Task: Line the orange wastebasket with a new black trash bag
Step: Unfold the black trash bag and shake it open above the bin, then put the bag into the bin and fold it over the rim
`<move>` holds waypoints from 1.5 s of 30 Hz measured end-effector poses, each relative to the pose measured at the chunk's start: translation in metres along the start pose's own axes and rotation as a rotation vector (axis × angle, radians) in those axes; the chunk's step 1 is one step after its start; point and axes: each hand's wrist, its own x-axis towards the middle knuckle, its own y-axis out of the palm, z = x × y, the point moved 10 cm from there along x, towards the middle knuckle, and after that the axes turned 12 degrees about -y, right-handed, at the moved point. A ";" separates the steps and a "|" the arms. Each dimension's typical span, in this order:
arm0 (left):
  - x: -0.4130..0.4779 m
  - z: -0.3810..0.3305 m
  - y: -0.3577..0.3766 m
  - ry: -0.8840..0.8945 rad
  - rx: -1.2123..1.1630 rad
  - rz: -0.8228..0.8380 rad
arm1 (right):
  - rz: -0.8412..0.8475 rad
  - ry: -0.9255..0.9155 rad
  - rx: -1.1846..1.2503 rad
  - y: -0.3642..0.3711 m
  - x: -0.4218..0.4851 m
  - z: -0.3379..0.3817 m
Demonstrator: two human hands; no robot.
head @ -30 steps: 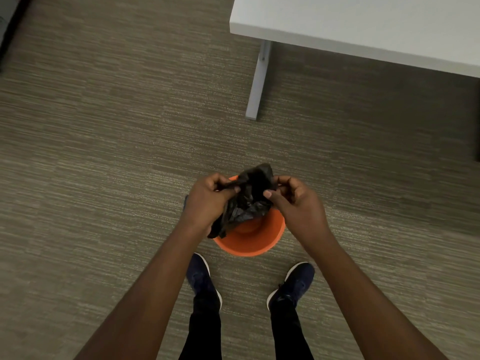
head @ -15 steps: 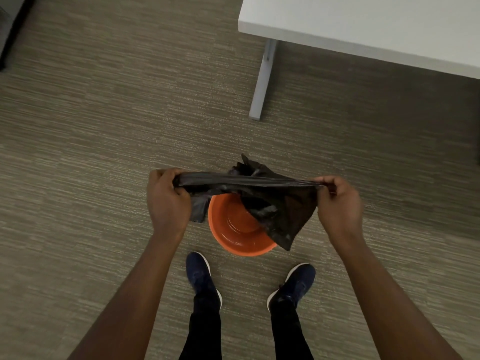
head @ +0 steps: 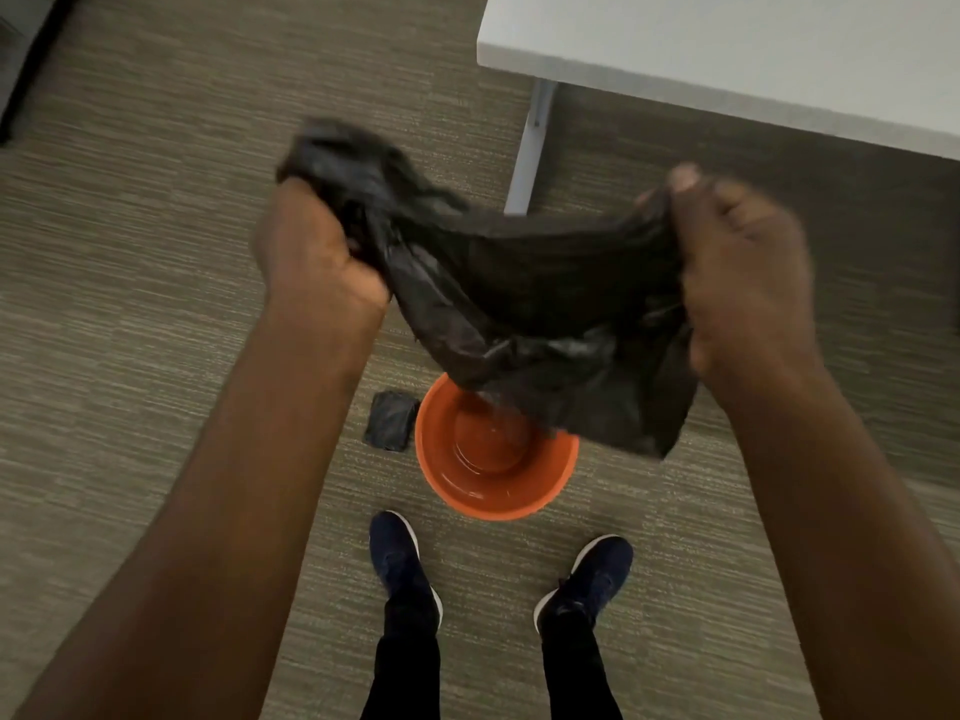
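1. The left hand (head: 317,257) is closed in a fist around one bunched end of the black trash bag (head: 524,304), with a crumpled tuft of plastic sticking up above the knuckles
2. The right hand (head: 743,283) grips the opposite edge of the bag, fingers folded over the plastic and the thumb tip showing at the top
3. The two hands are held well apart, above the floor, and the bag is stretched between them; its upper edge sags slightly in the middle
4. The rest of the bag hangs down in loose folds, the lowest corner dropping on the right side, in front of the far rim of the orange wastebasket (head: 493,501)
5. The wastebasket stands upright on the carpet (head: 130,356), just ahead of the person's two dark shoes (head: 400,558); no liner shows in its visible interior
6. A small folded black bundle (head: 390,420) lies on the carpet just beside the wastebasket's left side
7. A white bench (head: 727,54) with a grey leg (head: 530,148) stands at the upper right, well apart from the wastebasket
8. Both hands and the bag are blurred
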 end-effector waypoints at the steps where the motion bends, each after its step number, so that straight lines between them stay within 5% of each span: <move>1: -0.014 -0.015 0.008 0.148 0.045 0.036 | -0.139 -0.284 -0.032 -0.015 -0.006 0.045; 3: -0.059 -0.047 0.008 0.678 0.345 0.019 | -0.251 -0.670 -0.102 -0.020 -0.040 0.086; 5: -0.075 -0.019 -0.006 1.032 0.851 0.005 | 0.008 -0.659 -0.344 0.018 -0.061 0.032; 7: -0.027 0.055 -0.054 0.829 1.445 -0.024 | 0.534 -0.312 -0.692 0.061 -0.078 -0.099; 9: 0.022 0.110 -0.127 0.453 1.803 -0.066 | 0.848 -0.095 -0.937 0.064 -0.097 -0.190; 12: 0.049 0.092 -0.155 0.344 1.636 -0.247 | 0.622 -0.182 -0.898 0.047 -0.062 -0.181; 14: 0.047 0.055 -0.128 0.439 1.404 -0.359 | 0.395 -0.252 -0.786 0.033 -0.031 -0.126; 17: 0.011 0.009 -0.073 0.660 1.036 -0.308 | -0.015 -0.440 -0.516 -0.002 -0.013 -0.024; 19: -0.024 -0.002 -0.057 0.893 0.994 -0.285 | -0.157 -0.596 -0.436 -0.008 -0.038 0.001; 21: -0.018 0.032 -0.071 0.889 1.289 -0.215 | 0.185 -0.468 -0.629 0.029 -0.062 -0.057; 23: 0.025 0.099 -0.126 0.500 1.793 -0.122 | 0.836 -0.071 -0.937 0.062 -0.112 -0.178; 24: 0.036 0.119 -0.155 0.325 1.941 -0.102 | 0.999 0.044 -1.010 0.056 -0.132 -0.211; 25: 0.039 0.119 -0.173 0.257 1.947 -0.116 | 0.986 0.062 -0.987 0.049 -0.131 -0.219; 31: 0.022 0.041 -0.155 0.373 1.392 -0.247 | 0.371 -0.043 -0.671 -0.002 -0.060 -0.156; 35: 0.016 0.055 -0.164 0.123 1.036 -0.186 | 0.267 0.176 -0.285 -0.008 -0.077 -0.166; 40: 0.013 0.110 -0.203 -0.422 0.390 -0.145 | 0.192 0.579 0.219 -0.009 -0.128 -0.196; 45: 0.006 0.129 -0.225 -0.579 0.182 -0.174 | 0.158 0.868 0.366 -0.019 -0.169 -0.234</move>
